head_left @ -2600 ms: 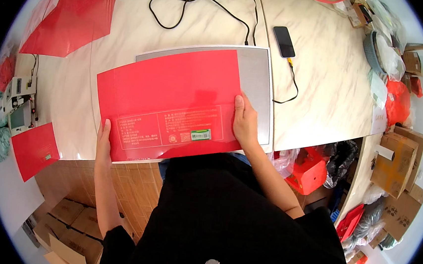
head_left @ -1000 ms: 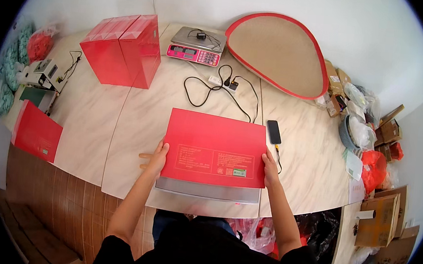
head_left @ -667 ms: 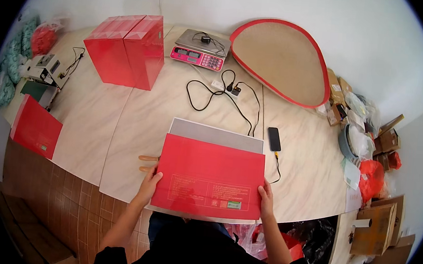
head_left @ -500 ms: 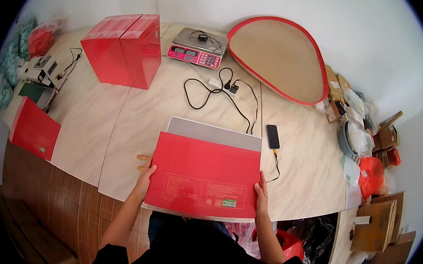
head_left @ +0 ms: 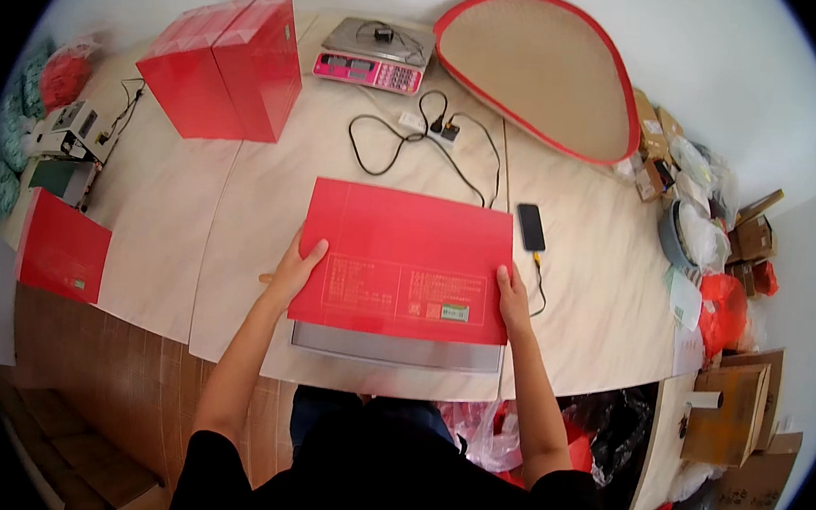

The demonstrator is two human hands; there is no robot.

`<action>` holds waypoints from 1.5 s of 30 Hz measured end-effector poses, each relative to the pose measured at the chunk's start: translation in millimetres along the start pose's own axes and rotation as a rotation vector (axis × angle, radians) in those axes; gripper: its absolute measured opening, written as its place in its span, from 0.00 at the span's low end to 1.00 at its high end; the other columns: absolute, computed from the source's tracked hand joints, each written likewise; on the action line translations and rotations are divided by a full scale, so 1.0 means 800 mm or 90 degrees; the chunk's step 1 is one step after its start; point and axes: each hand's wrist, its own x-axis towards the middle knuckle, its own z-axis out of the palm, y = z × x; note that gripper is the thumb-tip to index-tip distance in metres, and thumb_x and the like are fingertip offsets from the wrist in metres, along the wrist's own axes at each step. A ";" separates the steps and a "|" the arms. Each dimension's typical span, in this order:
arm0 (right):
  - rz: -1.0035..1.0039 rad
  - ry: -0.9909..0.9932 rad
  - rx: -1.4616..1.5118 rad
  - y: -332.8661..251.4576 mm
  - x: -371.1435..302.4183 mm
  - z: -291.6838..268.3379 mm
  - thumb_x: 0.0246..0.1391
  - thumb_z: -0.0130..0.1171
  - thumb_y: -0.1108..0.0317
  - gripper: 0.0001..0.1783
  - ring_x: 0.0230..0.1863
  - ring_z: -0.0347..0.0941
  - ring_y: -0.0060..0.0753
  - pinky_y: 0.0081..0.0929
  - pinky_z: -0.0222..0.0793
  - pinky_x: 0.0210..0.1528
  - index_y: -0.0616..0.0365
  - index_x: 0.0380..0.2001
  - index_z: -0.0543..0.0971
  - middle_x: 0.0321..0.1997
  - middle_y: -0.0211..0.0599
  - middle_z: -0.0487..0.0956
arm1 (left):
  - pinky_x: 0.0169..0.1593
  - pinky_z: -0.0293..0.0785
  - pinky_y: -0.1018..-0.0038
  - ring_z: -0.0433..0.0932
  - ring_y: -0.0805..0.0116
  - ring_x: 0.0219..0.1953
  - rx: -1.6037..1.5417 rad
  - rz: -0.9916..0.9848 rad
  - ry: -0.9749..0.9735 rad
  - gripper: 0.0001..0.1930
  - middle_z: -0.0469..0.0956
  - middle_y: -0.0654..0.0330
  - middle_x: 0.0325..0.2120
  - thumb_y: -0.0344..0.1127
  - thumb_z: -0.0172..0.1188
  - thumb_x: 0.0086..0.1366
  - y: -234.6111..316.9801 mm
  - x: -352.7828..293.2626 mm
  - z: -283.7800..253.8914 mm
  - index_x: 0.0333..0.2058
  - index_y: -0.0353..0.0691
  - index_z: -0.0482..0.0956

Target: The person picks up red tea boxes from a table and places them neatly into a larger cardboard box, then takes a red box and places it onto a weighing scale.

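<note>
A flat red box [head_left: 405, 231] with gold print and a small green-and-white label is held level between both my hands. My left hand [head_left: 297, 270] grips its left edge, thumb on top. My right hand [head_left: 512, 297] grips the right edge the same way, and the fingers beneath are hidden. Under the box, a grey panel with a pale rim [head_left: 396, 348] shows along the near side, by the table's front edge; the box covers the rest. The tan tip of a small object [head_left: 265, 278] pokes out beside my left hand.
Red boxes [head_left: 221, 68] stand at the back left, and another red box [head_left: 64, 247] lies at the left edge. Behind are a pink scale [head_left: 370, 68], black cables [head_left: 403, 140] and a red-rimmed tray [head_left: 537, 73]. A phone [head_left: 530, 227] lies right; cartons [head_left: 726, 410] crowd the far right.
Both hands have moved the red box away from me across the grey panel. Its near strip now shows instead of its far strip. The view has also shifted slightly.
</note>
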 end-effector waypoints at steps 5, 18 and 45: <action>-0.060 0.015 0.041 -0.021 -0.047 -0.003 0.65 0.45 0.55 0.30 0.61 0.61 0.30 0.26 0.55 0.62 0.63 0.63 0.59 0.62 0.42 0.66 | 0.64 0.52 0.70 0.59 0.63 0.62 0.035 0.041 0.007 0.36 0.61 0.52 0.60 0.51 0.52 0.66 -0.005 -0.028 0.002 0.65 0.38 0.50; -0.187 0.089 0.299 -0.078 -0.069 -0.048 0.66 0.34 0.48 0.25 0.56 0.65 0.29 0.32 0.55 0.60 0.57 0.52 0.66 0.51 0.36 0.72 | 0.66 0.47 0.65 0.52 0.65 0.66 -0.278 0.238 0.013 0.37 0.58 0.59 0.62 0.64 0.28 0.68 0.060 -0.046 -0.008 0.63 0.40 0.54; 0.174 0.144 0.236 0.010 -0.261 -0.037 0.65 0.43 0.56 0.21 0.52 0.67 0.25 0.24 0.62 0.55 0.61 0.52 0.67 0.51 0.35 0.72 | 0.65 0.51 0.66 0.55 0.63 0.64 -0.170 -0.024 0.057 0.31 0.57 0.53 0.62 0.54 0.36 0.71 -0.056 -0.228 0.010 0.62 0.35 0.54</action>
